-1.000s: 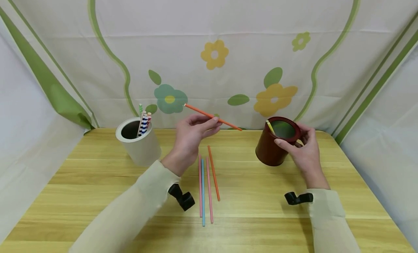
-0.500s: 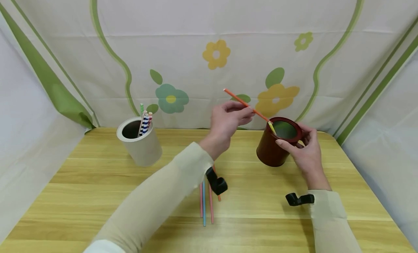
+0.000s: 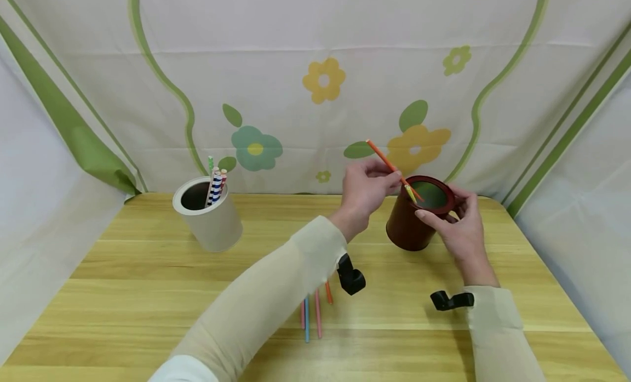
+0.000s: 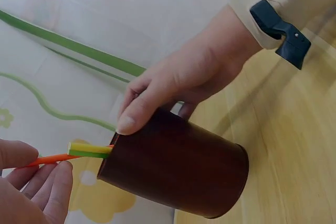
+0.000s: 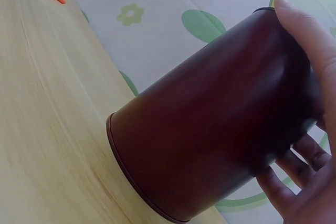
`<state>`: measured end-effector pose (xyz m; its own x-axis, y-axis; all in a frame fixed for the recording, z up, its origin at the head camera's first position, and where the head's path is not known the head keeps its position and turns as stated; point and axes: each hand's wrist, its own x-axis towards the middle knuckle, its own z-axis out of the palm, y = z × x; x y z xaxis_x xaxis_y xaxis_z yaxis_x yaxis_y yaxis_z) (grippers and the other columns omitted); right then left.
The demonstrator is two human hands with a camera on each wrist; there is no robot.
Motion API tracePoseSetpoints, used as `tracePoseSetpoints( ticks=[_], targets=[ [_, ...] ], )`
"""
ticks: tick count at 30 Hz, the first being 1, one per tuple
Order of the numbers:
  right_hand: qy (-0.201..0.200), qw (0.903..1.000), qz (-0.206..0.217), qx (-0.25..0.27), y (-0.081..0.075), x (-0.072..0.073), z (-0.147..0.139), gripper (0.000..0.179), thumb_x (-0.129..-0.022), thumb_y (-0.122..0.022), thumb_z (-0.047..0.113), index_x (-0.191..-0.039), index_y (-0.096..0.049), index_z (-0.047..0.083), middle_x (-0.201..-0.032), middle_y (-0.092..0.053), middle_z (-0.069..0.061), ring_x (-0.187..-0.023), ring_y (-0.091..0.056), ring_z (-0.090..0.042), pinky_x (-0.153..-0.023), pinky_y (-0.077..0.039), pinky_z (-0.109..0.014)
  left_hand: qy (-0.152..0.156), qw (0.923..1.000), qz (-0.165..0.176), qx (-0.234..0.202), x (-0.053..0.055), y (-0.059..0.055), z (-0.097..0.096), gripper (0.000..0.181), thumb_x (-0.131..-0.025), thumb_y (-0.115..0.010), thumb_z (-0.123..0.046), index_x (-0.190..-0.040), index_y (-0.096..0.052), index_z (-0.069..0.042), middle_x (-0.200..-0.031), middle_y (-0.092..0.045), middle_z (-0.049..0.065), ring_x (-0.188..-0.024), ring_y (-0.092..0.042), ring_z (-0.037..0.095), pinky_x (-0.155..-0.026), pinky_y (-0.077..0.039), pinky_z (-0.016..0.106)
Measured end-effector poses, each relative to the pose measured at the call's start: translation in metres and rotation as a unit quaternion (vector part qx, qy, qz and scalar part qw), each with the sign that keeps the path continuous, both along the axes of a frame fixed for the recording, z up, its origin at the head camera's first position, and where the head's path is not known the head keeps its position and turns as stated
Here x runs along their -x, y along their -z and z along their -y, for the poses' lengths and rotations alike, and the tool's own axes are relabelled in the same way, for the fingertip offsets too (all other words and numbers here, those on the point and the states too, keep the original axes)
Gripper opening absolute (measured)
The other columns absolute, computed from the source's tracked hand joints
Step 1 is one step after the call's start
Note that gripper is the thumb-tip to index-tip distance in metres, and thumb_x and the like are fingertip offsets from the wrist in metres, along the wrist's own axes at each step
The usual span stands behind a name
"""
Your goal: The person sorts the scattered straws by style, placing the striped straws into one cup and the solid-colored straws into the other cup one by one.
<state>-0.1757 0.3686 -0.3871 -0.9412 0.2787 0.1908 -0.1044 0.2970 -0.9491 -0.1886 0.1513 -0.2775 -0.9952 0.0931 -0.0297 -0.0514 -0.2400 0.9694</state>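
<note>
The left hand [image 3: 367, 187] pinches an orange stick [image 3: 378, 153], its lower end inside the mouth of the dark red cup [image 3: 408, 226]. The right hand [image 3: 459, 226] grips this cup's rim and side. Left of the cup, loose sticks [image 3: 318, 318] lie on the table [image 3: 394, 343]; farther left stands a white cup [image 3: 217, 228] with patterned straws [image 3: 216, 188].

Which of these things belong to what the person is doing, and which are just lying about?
Part of the job:
- left hand, pinching an orange stick
- right hand, holding the dark red cup
- probably the loose sticks on the table, being similar

Seemingly just there:
- white cup with striped straws, untouched
- flowered cloth behind
</note>
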Motion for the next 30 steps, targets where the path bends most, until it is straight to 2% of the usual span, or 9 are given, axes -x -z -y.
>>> tracePoseSetpoints(
  ticks=[5,10,14,20,24,30],
  targets=[
    [0.000,1.0000,0.000,0.004,0.001,0.000,-0.001,0.086,-0.088,-0.091,0.016,-0.157,-0.040,0.022,-0.137,-0.055,0.019,-0.124,-0.051,-0.001,-0.093,-0.046,-0.010,0.019,0.9992,0.004,0.035,0.000,0.007,-0.005,0.008,-0.097,-0.077,0.002,-0.104,-0.077,0.004,-0.101,-0.079,0.022,-0.107,-0.077,0.044,-0.095,-0.065,0.045],
    [-0.002,1.0000,0.004,0.004,0.002,-0.001,-0.001,0.086,-0.088,-0.091,0.017,-0.157,-0.039,0.022,-0.138,-0.054,0.019,-0.124,-0.050,-0.001,-0.094,-0.046,-0.011,0.048,0.9953,0.029,0.078,0.002,0.011,-0.008,0.007,-0.096,-0.079,0.000,-0.102,-0.079,0.002,-0.097,-0.081,0.014,-0.102,-0.080,0.036,-0.092,-0.066,0.039],
    [-0.006,1.0000,0.007,0.001,0.000,-0.001,-0.001,0.085,-0.089,-0.090,0.019,-0.157,-0.038,0.023,-0.139,-0.053,0.020,-0.125,-0.050,-0.001,-0.094,-0.045,-0.010,0.091,0.9892,0.048,0.105,0.007,0.006,-0.004,0.005,-0.095,-0.081,-0.003,-0.099,-0.081,0.000,-0.098,-0.083,0.017,-0.102,-0.081,0.035,-0.091,-0.066,0.040],
    [-0.010,0.9999,0.002,0.003,-0.001,0.000,0.001,0.084,-0.090,-0.090,0.019,-0.156,-0.039,0.023,-0.139,-0.053,0.019,-0.125,-0.050,-0.001,-0.094,-0.045,-0.010,0.168,0.9733,0.047,0.149,0.012,-0.008,0.007,0.004,-0.094,-0.083,-0.004,-0.093,-0.085,0.000,-0.101,-0.082,0.023,-0.106,-0.080,0.038,-0.078,-0.067,0.033],
    [-0.008,1.0000,-0.001,0.003,0.000,0.000,0.001,0.084,-0.089,-0.090,0.018,-0.156,-0.040,0.023,-0.138,-0.053,0.019,-0.125,-0.050,-0.002,-0.094,-0.045,-0.011,0.178,0.9699,0.046,0.159,0.013,-0.012,0.011,0.005,-0.093,-0.083,-0.003,-0.089,-0.085,-0.003,-0.102,-0.082,0.023,-0.107,-0.079,0.040,-0.075,-0.066,0.031],
    [-0.008,1.0000,0.001,0.005,0.001,-0.001,0.000,0.085,-0.089,-0.091,0.018,-0.156,-0.039,0.024,-0.138,-0.053,0.019,-0.124,-0.050,-0.002,-0.094,-0.045,-0.011,0.167,0.9716,0.047,0.161,0.012,-0.010,0.010,0.006,-0.092,-0.084,-0.002,-0.087,-0.083,-0.004,-0.099,-0.083,0.020,-0.102,-0.081,0.037,-0.076,-0.067,0.033]
  ],
)
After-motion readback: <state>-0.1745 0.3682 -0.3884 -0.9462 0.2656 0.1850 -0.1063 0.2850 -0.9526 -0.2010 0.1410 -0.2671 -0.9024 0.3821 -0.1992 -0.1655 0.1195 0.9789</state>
